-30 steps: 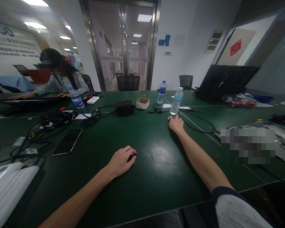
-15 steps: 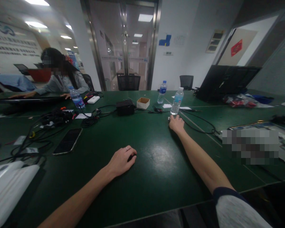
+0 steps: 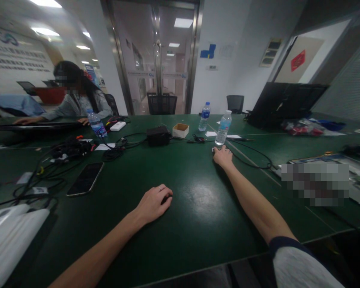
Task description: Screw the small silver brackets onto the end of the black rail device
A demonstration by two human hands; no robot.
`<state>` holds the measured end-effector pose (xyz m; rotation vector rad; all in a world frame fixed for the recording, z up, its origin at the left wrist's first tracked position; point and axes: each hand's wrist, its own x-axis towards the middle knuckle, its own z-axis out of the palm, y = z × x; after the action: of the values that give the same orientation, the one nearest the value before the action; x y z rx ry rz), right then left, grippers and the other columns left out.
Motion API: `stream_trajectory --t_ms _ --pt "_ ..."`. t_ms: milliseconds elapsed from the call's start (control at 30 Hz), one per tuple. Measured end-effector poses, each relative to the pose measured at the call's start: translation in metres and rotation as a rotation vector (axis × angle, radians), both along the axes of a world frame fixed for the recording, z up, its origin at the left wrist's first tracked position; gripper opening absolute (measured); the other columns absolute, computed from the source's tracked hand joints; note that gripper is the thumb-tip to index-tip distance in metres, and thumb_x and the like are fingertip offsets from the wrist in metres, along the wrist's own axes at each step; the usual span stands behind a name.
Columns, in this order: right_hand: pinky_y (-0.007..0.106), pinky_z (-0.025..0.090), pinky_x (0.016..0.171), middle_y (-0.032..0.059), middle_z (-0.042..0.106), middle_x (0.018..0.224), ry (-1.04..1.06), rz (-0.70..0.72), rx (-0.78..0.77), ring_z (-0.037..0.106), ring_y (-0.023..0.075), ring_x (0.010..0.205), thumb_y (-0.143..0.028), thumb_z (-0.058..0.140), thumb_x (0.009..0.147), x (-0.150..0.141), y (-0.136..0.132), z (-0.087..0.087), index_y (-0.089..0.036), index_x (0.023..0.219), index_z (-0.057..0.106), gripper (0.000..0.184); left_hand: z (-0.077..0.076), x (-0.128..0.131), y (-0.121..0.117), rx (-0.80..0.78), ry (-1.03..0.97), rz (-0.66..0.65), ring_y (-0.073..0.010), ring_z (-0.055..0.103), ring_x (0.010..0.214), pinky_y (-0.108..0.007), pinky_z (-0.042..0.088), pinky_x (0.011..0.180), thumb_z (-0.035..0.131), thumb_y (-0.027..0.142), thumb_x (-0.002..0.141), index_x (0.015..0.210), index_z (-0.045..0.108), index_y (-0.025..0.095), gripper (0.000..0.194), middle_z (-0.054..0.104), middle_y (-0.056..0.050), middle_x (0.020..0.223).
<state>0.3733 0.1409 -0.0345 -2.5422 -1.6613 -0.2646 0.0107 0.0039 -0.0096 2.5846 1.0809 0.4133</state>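
Note:
My left hand (image 3: 156, 202) rests palm down on the green tabletop (image 3: 180, 244), a ring on one finger. Its fingers bend loosely, with a dark gap between thumb and forefinger, and no object shows in it. Farther out on the right, my right hand (image 3: 223, 157) is closed over a small object mostly hidden beneath it. Only a small pale edge shows at its left, so I cannot name it. Just behind that hand stands an upright clear water bottle (image 3: 223, 129) with a white cap. A black cable (image 3: 255, 165) runs off to the right of the hand.
A phone (image 3: 86, 179), tangled cables and a white device (image 3: 15, 236) lie left. Behind are a black box (image 3: 158, 136), a small open carton (image 3: 180, 131) and a blue-capped bottle (image 3: 204, 117). An opened electronic device (image 3: 357, 160) lies right. Another person sits far left.

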Motion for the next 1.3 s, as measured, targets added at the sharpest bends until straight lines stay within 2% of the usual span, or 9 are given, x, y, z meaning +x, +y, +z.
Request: stream_trajectory --t_ms 200,333,500,933,1133,1300 --pt "0.045 0.036 0.089 0.0168 0.033 0.135 0.022 0.037 -0.042 0.045 0.0323 0.114 -0.024 0.035 0.094 0.006 0.003 0.002 -0.031 0.134 0.042 0.042 0.001 0.000 0.000 0.000 0.026 0.001 -0.0185 0.057 0.086 -0.032 0.049 0.076 0.044 0.028 0.093 0.106 0.060 0.018 0.023 0.059 -0.005 0.103" --pt "0.043 0.038 0.089 0.0180 0.036 0.130 0.028 0.057 -0.041 0.046 0.0318 0.113 -0.023 0.034 0.093 0.008 0.004 0.003 -0.025 0.137 0.036 0.044 0.002 0.000 -0.001 0.001 0.018 -0.004 -0.0189 0.057 0.087 -0.032 0.049 0.075 0.044 0.028 0.093 0.105 0.060 0.017 0.023 0.059 -0.005 0.102" --pt "0.043 0.039 0.088 0.0175 0.038 0.127 0.028 0.076 -0.041 0.047 0.0310 0.111 -0.021 0.033 0.092 0.009 0.004 0.004 -0.023 0.130 0.042 0.038 0.001 0.000 -0.001 0.010 0.002 -0.011 -0.0180 0.057 0.085 -0.032 0.049 0.075 0.044 0.027 0.092 0.105 0.060 0.018 0.023 0.059 -0.005 0.101" --pt "0.044 0.039 0.090 0.0166 0.036 0.130 0.030 0.108 -0.045 0.046 0.0322 0.113 -0.026 0.036 0.094 0.014 0.007 0.001 -0.028 0.130 0.047 0.038 0.001 0.000 -0.001 -0.002 0.018 -0.003 -0.0180 0.057 0.087 -0.031 0.049 0.075 0.046 0.026 0.093 0.106 0.060 0.018 0.022 0.059 -0.005 0.103" --pt "0.043 0.041 0.085 0.0166 0.040 0.126 0.022 0.070 -0.023 0.050 0.0318 0.108 -0.026 0.033 0.095 0.012 0.009 0.002 -0.027 0.126 0.047 0.034 0.000 -0.001 0.000 -0.011 -0.001 -0.007 -0.0176 0.057 0.087 -0.030 0.049 0.075 0.046 0.026 0.093 0.107 0.060 0.018 0.021 0.059 -0.004 0.104" --pt "0.047 0.036 0.088 0.0202 0.043 0.125 -0.013 0.044 0.030 0.047 0.0355 0.112 -0.025 0.032 0.096 0.010 0.016 0.000 -0.021 0.122 0.049 0.032 -0.001 -0.001 0.001 0.000 0.005 -0.007 -0.0172 0.057 0.087 -0.030 0.049 0.076 0.047 0.026 0.093 0.106 0.060 0.018 0.020 0.059 -0.004 0.103"
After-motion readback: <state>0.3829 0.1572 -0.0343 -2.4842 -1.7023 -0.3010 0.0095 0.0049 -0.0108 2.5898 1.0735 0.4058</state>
